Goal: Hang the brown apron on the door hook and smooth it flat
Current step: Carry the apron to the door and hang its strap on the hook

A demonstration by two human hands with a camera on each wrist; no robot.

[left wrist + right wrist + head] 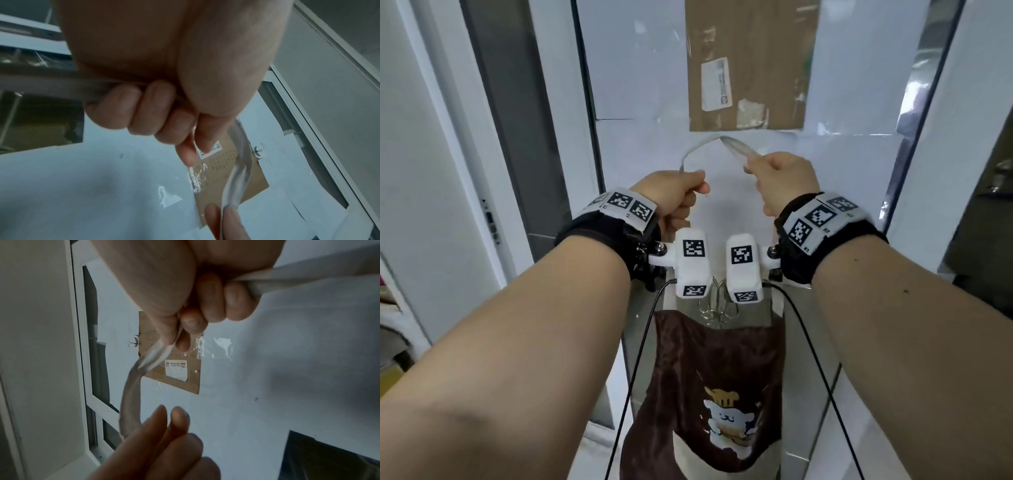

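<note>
Before the papered door (647, 85), left hand (674, 195) and right hand (784, 181) each curl round the pale neck strap (702, 145), which arches between them. Only the head view shows the brown apron (709, 394) hanging below both grips; only the wrist views show the small hook (134, 341) beside the taped cardboard (750, 61).

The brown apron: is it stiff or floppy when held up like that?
Probably floppy: the apron hangs in soft folds below the strap, which bends in a loose arc between the left hand and right hand. It looks light, since curled fingers alone carry it. The strap twists near the right hand, so it may tangle.
</note>
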